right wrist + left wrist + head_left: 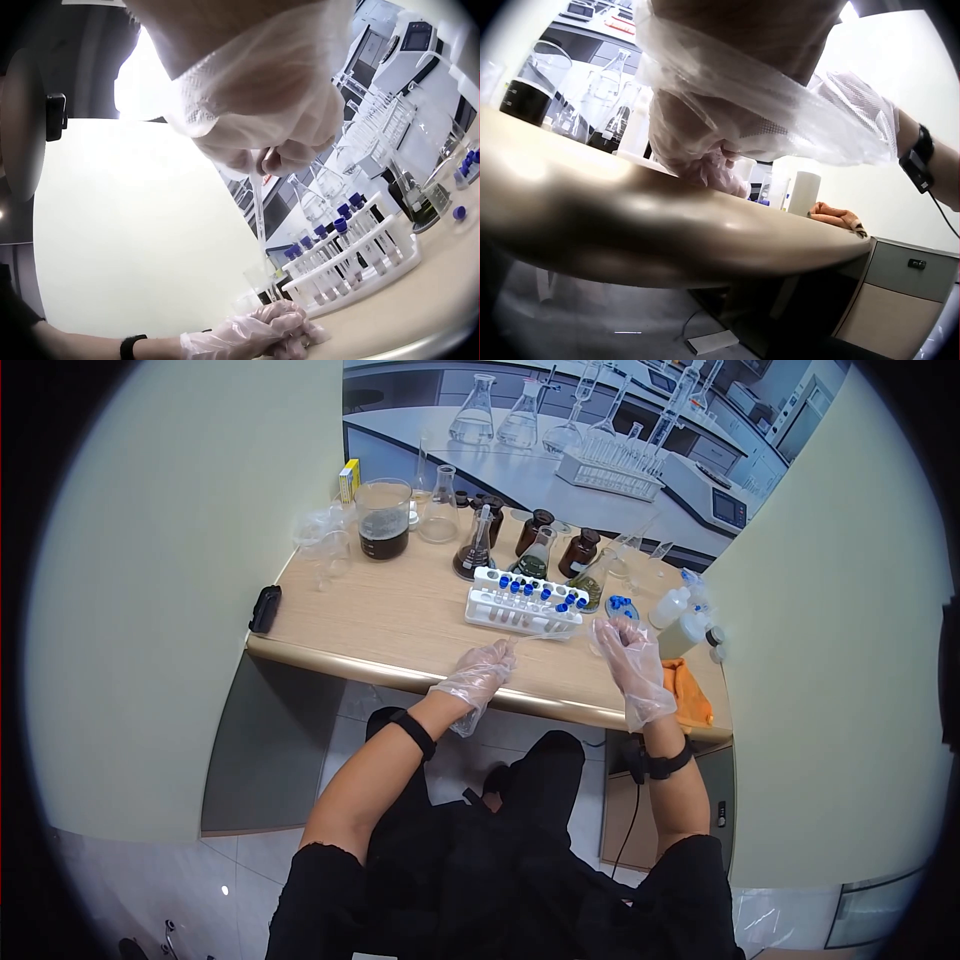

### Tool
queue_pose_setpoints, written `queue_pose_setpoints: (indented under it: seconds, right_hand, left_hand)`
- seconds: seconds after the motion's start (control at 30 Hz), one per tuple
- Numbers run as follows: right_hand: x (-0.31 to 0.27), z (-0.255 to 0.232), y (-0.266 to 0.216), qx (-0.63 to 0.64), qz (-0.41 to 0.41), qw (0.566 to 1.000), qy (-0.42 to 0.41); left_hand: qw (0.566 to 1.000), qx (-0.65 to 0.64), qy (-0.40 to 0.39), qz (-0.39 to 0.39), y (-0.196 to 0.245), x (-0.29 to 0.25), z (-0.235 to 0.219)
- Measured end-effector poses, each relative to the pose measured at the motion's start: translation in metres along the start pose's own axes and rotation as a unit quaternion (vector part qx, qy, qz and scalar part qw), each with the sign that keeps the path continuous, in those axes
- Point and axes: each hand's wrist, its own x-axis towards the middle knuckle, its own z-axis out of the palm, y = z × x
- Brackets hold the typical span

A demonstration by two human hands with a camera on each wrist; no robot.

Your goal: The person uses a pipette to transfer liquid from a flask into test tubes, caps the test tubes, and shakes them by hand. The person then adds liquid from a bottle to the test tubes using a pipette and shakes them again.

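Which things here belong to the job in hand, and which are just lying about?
Likely part of the job:
right hand, holding a clear pipette
left hand, its hold unclear
white rack
blue-capped tubes
loose blue caps

Probably just lying about:
orange cloth
yellow box
crumpled clear plastic

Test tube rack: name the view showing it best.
Right wrist: the test tube rack is largest, its capped tubes distinct. The head view shows it smaller, from above; in left wrist, the left hand mostly hides it.
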Motion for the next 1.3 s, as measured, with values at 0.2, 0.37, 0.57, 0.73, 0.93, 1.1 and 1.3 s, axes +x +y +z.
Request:
queue_pose_setpoints:
  seconds: [0.2, 0.37, 0.57, 0.73, 0.93, 1.1, 1.3]
  right_hand:
    - [-0.009, 0.001, -0.015, -0.065, -0.005, 0.998, -0.003]
    - [-0.012, 0.003, -0.018, -0.078, -0.065, 0.995, -0.009]
    - [-0.015, 0.001, -0.020, -0.071, -0.049, 0.996, -0.017]
    - [-0.022, 0.003, -0.035, -0.071, -0.058, 0.996, -0.006]
    - [-0.018, 0.006, -0.019, -0.094, -0.132, 0.987, 0.010]
    - [-0.021, 0.003, -0.038, -0.088, -0.070, 0.993, -0.019]
    - [-0.021, 0.005, -0.033, -0.124, -0.103, 0.987, 0.006]
  left_hand:
    - [0.999, 0.023, -0.014, 0.017, 0.000, 0.000, -0.001]
    - [0.999, -0.021, -0.013, 0.043, -0.016, 0.009, 0.001]
    - [0.999, 0.015, -0.027, 0.011, -0.014, 0.011, -0.001]
    - [0.999, -0.020, -0.021, 0.019, -0.016, 0.010, 0.001]
    - [1.000, -0.005, -0.027, 0.005, -0.010, 0.008, -0.003]
    - [0.999, 0.019, -0.026, 0.013, -0.010, 0.008, -0.003]
    - [0.999, 0.024, -0.026, 0.007, -0.015, 0.011, -0.002]
